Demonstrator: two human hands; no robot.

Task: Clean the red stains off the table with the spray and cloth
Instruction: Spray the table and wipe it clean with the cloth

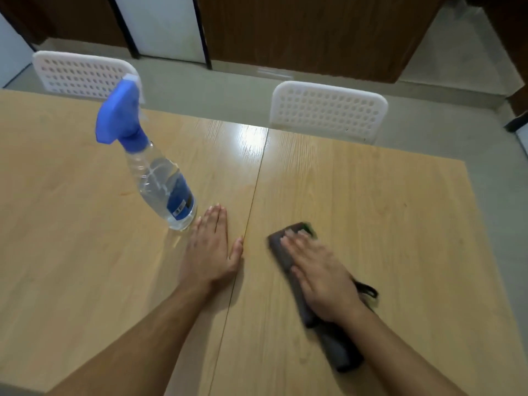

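Note:
A clear spray bottle (160,178) with a blue trigger head and blue label stands upright on the light wooden table (385,212), left of centre. My left hand (210,250) lies flat and open on the table, just right of the bottle's base, touching nothing else. My right hand (320,272) presses flat on a dark grey cloth (337,350) with a green edge; the hand is motion-blurred. The cloth stretches from under my fingers back along my forearm. A faint reddish mark (124,193) shows left of the bottle. No clear red stain shows near the cloth.
A seam (251,201) runs down the table between my hands. Two white perforated chairs (328,111) (83,74) stand at the far edge. Grey floor and dark wooden panels lie beyond. The table's right edge (485,238) is near the cloth.

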